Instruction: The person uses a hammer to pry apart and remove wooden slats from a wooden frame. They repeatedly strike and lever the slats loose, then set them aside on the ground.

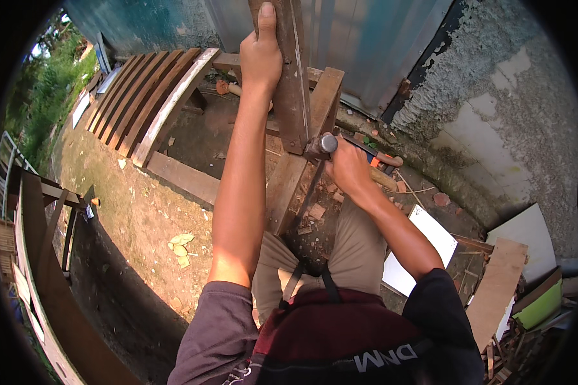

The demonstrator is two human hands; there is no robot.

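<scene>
Clasping long brown wooden plank (pixel 294 77) with left hand (pixel 261 58);
gripping grey metal-headed hammer (pixel 326 144) in right hand (pixel 351 168), close beside plank's lower end

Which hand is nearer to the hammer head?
Right: the right hand is closed just beside the hammer head; the left hand is farther off, holding the wooden plank higher up.

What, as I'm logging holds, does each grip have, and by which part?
Left grip: dark wooden beam, by its left edge. Right grip: apparently a hammer, close behind its metal head.
</scene>
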